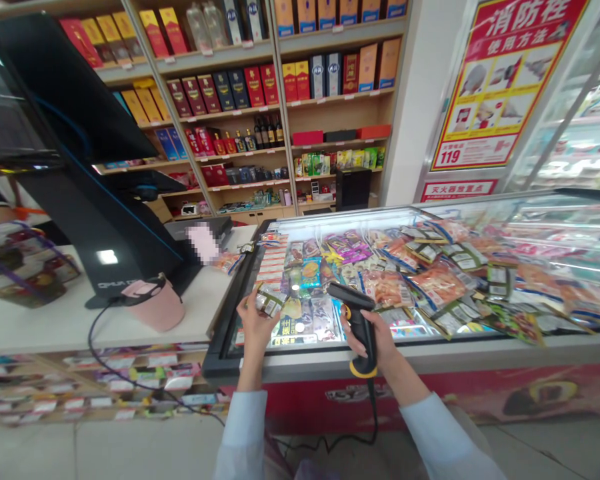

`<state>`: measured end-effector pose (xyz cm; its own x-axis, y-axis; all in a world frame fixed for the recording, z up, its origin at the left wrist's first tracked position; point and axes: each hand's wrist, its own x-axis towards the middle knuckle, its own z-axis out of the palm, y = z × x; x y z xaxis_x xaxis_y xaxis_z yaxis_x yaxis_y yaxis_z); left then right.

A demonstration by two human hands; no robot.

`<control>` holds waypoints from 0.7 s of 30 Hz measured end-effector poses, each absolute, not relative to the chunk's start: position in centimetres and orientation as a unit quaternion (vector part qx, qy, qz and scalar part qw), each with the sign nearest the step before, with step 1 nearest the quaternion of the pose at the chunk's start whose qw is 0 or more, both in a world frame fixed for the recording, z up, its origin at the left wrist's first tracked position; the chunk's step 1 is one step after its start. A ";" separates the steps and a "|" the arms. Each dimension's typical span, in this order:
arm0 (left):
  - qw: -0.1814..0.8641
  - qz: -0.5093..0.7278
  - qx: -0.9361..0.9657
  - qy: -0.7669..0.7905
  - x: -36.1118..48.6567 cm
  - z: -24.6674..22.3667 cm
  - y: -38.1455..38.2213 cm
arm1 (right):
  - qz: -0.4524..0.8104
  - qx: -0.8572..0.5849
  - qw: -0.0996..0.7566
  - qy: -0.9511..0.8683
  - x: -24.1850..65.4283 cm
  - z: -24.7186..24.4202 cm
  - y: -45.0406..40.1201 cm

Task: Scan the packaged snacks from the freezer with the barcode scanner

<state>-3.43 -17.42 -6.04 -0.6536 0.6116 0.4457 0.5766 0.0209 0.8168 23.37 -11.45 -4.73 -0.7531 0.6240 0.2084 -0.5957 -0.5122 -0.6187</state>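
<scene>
My left hand pinches a small snack packet, dark green with a pale label, above the left end of the chest freezer. In my right hand is a black and yellow barcode scanner, its head pointing left toward the packet. A cable hangs from the scanner's handle down to the floor. Under both hands lies the freezer's glass top. Farther right, a heap of snack packets, some orange and some dark green, is spread over that glass.
At the left a white counter carries a black checkout terminal, a pink cup-shaped holder and a purple-handled basket. Shelves of boxed bottles stand behind. A red fire-hydrant notice hangs on the wall.
</scene>
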 end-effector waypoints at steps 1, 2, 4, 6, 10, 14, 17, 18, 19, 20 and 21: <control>0.014 0.567 0.412 0.713 -3.4 -6.0 -17.5 | 0.873 -0.015 0.338 -0.352 23.5 -4.9 -11.5; 0.004 0.571 0.413 0.710 -3.4 -5.9 -17.7 | 0.874 -0.014 0.327 -0.358 23.5 -5.0 -11.5; -0.026 0.577 0.427 0.696 -3.0 -5.5 -18.1 | 0.876 -0.019 0.307 -0.371 23.6 -5.1 -11.6; -0.047 0.583 0.442 0.680 -2.6 -5.1 -18.6 | 0.876 -0.024 0.287 -0.386 23.5 -4.9 -11.8; -0.072 0.589 0.447 0.669 -2.2 -4.8 -18.7 | 0.873 -0.023 0.261 -0.412 23.4 -4.5 -12.2; -0.092 0.560 0.496 0.658 -2.5 -3.6 -16.8 | 0.878 -0.019 0.253 -0.407 23.2 -4.6 -12.3; -0.107 0.522 0.569 0.626 -2.6 -1.7 -14.6 | 0.878 -0.028 0.263 -0.399 23.1 -4.9 -12.2; -0.110 0.511 0.588 0.617 -2.6 -1.2 -13.8 | 0.877 -0.030 0.268 -0.397 23.1 -4.9 -12.2; -0.110 0.503 0.603 0.610 -2.6 -1.0 -13.2 | 0.876 -0.031 0.274 -0.395 23.1 -5.0 -12.2; -0.106 0.498 0.612 0.605 -2.6 -0.9 -12.6 | 0.875 -0.030 0.281 -0.392 23.2 -5.0 -12.2; -0.100 0.494 0.618 0.604 -2.6 -1.0 -12.1 | 0.875 -0.028 0.286 -0.389 23.2 -5.0 -12.2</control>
